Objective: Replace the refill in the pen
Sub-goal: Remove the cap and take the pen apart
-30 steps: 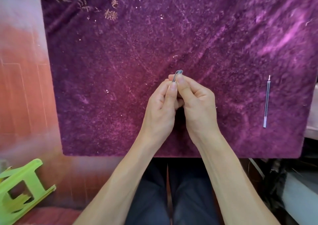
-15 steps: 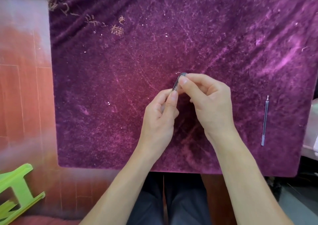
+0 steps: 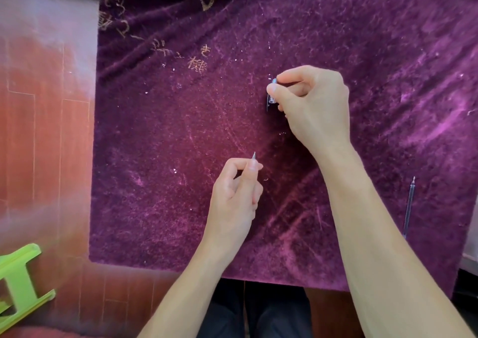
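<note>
My right hand (image 3: 314,107) is raised over the middle of the purple cloth and pinches the pen body (image 3: 272,95), of which only a short clear and dark piece shows beside the fingers. My left hand (image 3: 236,198) is lower and nearer to me, closed on a thin refill (image 3: 254,156); only its metal tip sticks out above the thumb. The two hands are well apart. A second refill (image 3: 408,207), thin and clear with a pointed tip, lies on the cloth at the right, beyond my right forearm.
The purple velvet cloth (image 3: 181,130) covers the table, with gold embroidery (image 3: 198,63) towards the far left. A green plastic stool (image 3: 18,280) stands on the red wooden floor at the lower left. My dark-trousered legs show below the table's near edge.
The hands were together around the pen; now they have separated. The left hand drew down and back with the refill, while the right hand moved up and right with the pen body.
</note>
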